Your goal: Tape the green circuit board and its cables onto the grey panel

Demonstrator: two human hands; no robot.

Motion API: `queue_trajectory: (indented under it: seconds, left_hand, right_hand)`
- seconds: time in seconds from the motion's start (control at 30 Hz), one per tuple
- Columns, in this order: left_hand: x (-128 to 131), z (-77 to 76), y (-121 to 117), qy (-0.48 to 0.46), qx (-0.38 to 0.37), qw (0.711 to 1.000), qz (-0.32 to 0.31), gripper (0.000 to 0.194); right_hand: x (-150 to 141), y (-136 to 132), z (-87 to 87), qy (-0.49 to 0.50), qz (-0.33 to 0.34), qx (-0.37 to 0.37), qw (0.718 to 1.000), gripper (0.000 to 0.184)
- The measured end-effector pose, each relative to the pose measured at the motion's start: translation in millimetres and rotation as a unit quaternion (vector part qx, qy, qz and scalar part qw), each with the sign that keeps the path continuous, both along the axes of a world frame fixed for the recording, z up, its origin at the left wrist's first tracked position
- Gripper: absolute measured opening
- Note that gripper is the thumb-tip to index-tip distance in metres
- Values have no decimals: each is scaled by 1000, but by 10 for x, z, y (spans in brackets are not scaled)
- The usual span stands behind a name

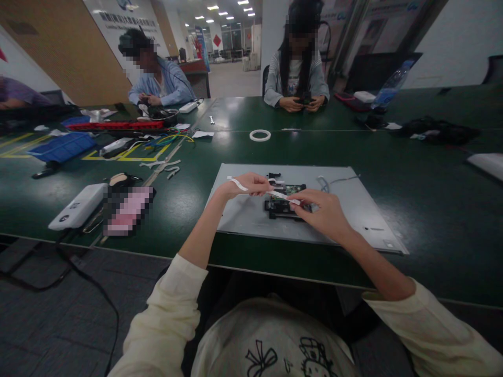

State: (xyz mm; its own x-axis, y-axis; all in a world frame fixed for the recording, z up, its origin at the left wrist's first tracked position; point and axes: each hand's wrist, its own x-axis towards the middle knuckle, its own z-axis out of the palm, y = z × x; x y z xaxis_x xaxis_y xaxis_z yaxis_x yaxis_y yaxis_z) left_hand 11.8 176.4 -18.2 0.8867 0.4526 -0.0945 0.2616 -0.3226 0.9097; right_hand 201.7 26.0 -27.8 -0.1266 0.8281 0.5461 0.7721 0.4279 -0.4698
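A short strip of white tape (283,197) stretches between my two hands, above the grey panel (243,220). My left hand (247,184) pinches its left end. Another white strip (238,184) lies stuck across the back of that hand near the wrist. The strip's right end is pinched in the fingers of my right hand (320,209). Beneath both hands sits a small device with a green circuit board (293,188) and black frame parts (278,208), partly covered by my fingers. A grey cable (324,183) lies on the panel beyond my right hand.
A white tape roll (260,136) lies past the panel. Loose white strips (161,165), a blue bin (62,146), a white power bank (78,206) and a pixelated pink item (130,209) are on the left. Two people sit across the green table (440,209); a bottle (393,86) stands right.
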Motion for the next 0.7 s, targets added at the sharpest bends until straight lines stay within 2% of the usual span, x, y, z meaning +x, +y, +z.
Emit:
queue_trajectory:
  seconds: [0.07,0.17,0.3,0.43,0.57,0.7]
  left_hand:
    - [-12,14,-14,11,7,1000,-7,26]
    - [-13,22,-25,19,8,1000,14,25]
    - [-22,-4,-14,24,11,999,29,23]
    - [-40,-43,5,34,46,998,26,20]
    - [-36,-60,13,34,57,997,31,17]
    - [-1,-112,35,-1,50,998,26,15]
  right_hand:
    - [8,-3,-13,-11,-3,14,1000,16]
    - [20,-17,-36,-21,9,25,999,17]
    - [23,-41,-57,-39,71,24,996,19]
    - [12,-53,-78,-92,124,35,987,22]
    - [15,-57,-111,-149,127,68,978,20]
    - [16,-66,-117,-164,126,86,974,20]
